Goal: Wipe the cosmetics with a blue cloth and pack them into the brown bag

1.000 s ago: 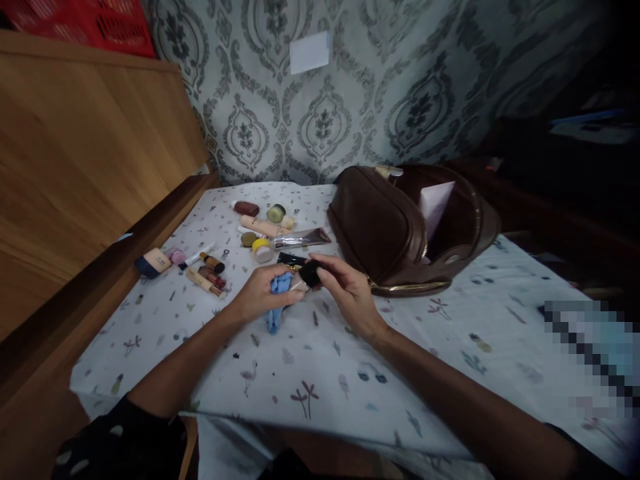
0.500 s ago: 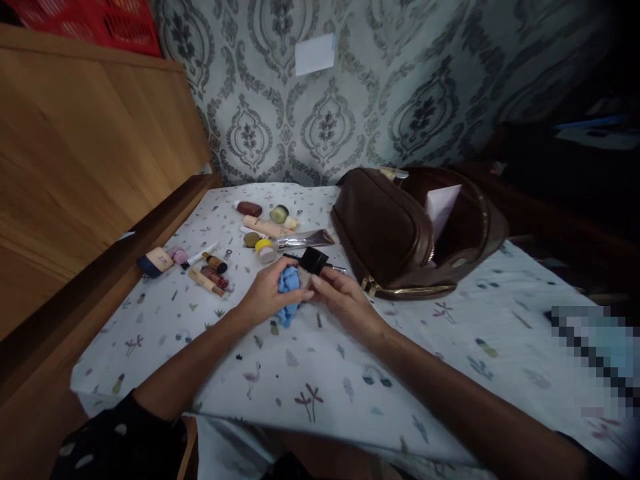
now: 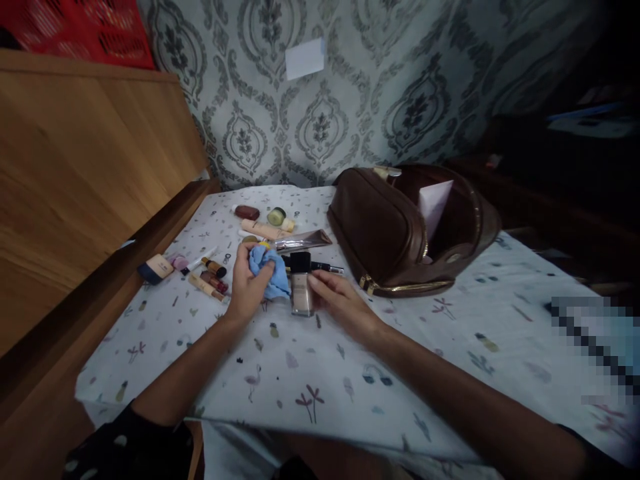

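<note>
The cloth point(image 3: 274, 279) has shifted left off the bottle point(image 3: 301, 297), bunched in the left hand's point(image 3: 246, 288) closed grip. The right hand point(image 3: 346, 301) pinches the bottle's edge, upright between both grips. For wiping, I'd flatten the cloth first.

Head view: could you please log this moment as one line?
left hand: holds blue cloth | right hand: holds bottle, black cap up | brown bag: open
</note>
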`<state>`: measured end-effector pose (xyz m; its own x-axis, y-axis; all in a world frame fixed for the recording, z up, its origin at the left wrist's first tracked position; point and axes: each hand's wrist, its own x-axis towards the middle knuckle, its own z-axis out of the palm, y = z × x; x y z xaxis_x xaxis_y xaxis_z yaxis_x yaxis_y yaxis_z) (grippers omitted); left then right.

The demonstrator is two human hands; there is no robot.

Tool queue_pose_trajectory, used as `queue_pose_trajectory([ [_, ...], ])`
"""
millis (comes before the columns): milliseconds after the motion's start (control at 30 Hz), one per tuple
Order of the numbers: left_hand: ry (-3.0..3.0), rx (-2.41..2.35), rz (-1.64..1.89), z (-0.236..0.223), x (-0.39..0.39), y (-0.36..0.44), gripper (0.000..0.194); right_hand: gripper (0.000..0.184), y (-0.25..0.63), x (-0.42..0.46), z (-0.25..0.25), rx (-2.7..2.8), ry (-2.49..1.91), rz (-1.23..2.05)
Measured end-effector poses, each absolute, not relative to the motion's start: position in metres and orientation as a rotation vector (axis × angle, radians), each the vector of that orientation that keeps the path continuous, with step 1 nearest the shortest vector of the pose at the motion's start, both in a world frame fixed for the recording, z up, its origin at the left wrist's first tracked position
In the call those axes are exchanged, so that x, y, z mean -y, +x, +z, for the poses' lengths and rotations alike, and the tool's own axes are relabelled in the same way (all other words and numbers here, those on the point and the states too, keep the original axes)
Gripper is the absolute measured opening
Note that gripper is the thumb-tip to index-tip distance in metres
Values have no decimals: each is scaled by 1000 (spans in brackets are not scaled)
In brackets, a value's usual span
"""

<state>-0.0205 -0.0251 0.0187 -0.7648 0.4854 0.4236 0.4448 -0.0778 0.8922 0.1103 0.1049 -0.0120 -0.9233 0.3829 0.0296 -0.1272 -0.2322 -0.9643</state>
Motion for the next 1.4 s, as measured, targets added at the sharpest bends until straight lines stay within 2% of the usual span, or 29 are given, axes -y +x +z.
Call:
queue_pose_trajectory([
  [233,1703,-2254,1848,13,23,-14,6,42,114,-102,-9,1972,-218,2103],
  [400,1918,-2165,1628,8,22,-12,15,45,113,-105,-9,1872,-199,2103],
  [533,2016,-2093,1510,12,25,-9,15,46,111,-107,-13,1701,-320,2206],
  [733,2220,-1911,1358,16,29,-5,9,40,112,-106,-8,1468,-368,2296],
  [833,2221,-1911,1304,14,28,-3,16,38,112,-105,-6,1372,-402,2311],
  [933,2089,-1875,1357,13,26,-5,7,40,110,-107,-6,1317,-444,2316],
  [1167,1507,-2017,1730,17,25,-11,7,39,109,-105,-4,1317,-601,2390],
  [1267,1475,-2102,1839,16,23,-10,6,42,111,-100,-5,1393,-589,2411],
  [1400,1657,-2107,1749,13,23,-6,7,45,112,-98,-7,1345,-575,2414],
])
